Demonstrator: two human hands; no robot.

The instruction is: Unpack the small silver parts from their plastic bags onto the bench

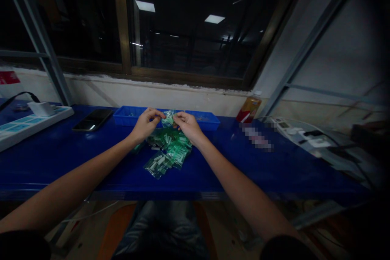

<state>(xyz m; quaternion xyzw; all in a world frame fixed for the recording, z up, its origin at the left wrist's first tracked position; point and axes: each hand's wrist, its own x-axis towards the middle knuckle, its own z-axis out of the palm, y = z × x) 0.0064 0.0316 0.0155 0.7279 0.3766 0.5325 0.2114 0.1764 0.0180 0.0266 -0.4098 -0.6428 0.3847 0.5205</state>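
Between my two hands is a small clear plastic bag [168, 118] with pale greenish pieces in it. My left hand [147, 123] pinches its left side, and my right hand [188, 125] pinches the right side. Just below them a heap of similar bags [176, 150] lies on the blue table, some green-tinted, with small whitish pieces showing inside. One bag with white sticks [157, 164] lies at the front of the heap. What the pieces are is too small to tell.
Behind my hands a shallow blue tray [210, 121] holds small bits. A phone [93, 120] and a white power strip [36, 124] lie at left. A drink bottle [250, 107] stands at back right, near cables and a pale board [294, 134].
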